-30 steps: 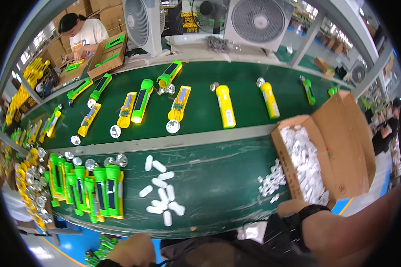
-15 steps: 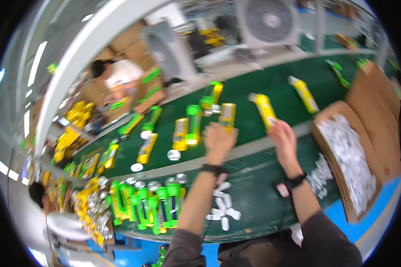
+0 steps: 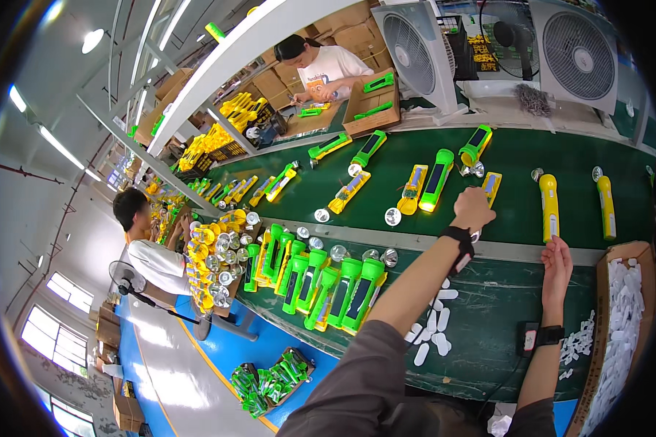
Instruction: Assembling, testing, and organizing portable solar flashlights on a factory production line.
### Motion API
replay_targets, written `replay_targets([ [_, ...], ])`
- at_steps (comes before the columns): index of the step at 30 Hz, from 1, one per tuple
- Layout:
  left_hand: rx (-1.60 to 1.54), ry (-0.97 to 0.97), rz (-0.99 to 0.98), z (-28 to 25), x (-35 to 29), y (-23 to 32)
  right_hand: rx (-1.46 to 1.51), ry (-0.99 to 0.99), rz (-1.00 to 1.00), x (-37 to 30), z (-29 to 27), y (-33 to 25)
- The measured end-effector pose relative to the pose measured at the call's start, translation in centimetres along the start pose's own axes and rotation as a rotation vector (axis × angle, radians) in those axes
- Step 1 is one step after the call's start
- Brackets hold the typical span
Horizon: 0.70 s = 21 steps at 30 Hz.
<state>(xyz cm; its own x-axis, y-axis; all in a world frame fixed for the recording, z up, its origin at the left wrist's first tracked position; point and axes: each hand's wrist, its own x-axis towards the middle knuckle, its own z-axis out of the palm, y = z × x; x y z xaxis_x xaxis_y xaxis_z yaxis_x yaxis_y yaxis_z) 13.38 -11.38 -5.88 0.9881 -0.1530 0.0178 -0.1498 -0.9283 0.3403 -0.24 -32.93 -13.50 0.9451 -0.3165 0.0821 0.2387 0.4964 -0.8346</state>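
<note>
My left hand [image 3: 474,208] is curled closed over the green conveyor belt. It covers the lower end of a yellow flashlight half-shell [image 3: 493,186]; its fingertips and anything in them are hidden. My right hand [image 3: 557,264] has its fingers closed at the bottom end of a yellow flashlight [image 3: 549,204], which lies on the belt with a silver reflector [image 3: 537,174] at its top. Left of my left hand lie a green flashlight [image 3: 436,182] and an open yellow shell [image 3: 412,191] with a loose reflector [image 3: 393,216]. Another yellow flashlight [image 3: 605,206] lies further right.
Several green flashlights [image 3: 319,291] line the near table, beside white oblong pieces [image 3: 438,324]. A carton [image 3: 611,256] of white parts stands right. Two people work at the far side [image 3: 335,67] and left [image 3: 149,247]. Fans [image 3: 578,56] stand behind the belt.
The view has swung left and steadied, so the scene sits further right and more of the left aisle shows. Both hands stay at the same yellow pieces.
</note>
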Motion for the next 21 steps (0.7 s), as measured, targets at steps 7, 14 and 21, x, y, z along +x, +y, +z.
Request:
replay_targets([
  [7, 0.015, 0.087, 0.029, -10.5, -8.1, -5.9, 0.041, 0.023, 0.022, 0.2, -1.5, 0.5],
  [14, 0.214, 0.365, -0.284, -23.2, -18.7, -15.5, 0.033, 0.037, 0.022, 0.1, -2.5, 0.8],
  [21, 0.401, 0.63, -0.684, -34.7, -25.7, -32.5, -0.012, -0.007, 0.0, 0.3, -2.9, 1.2],
])
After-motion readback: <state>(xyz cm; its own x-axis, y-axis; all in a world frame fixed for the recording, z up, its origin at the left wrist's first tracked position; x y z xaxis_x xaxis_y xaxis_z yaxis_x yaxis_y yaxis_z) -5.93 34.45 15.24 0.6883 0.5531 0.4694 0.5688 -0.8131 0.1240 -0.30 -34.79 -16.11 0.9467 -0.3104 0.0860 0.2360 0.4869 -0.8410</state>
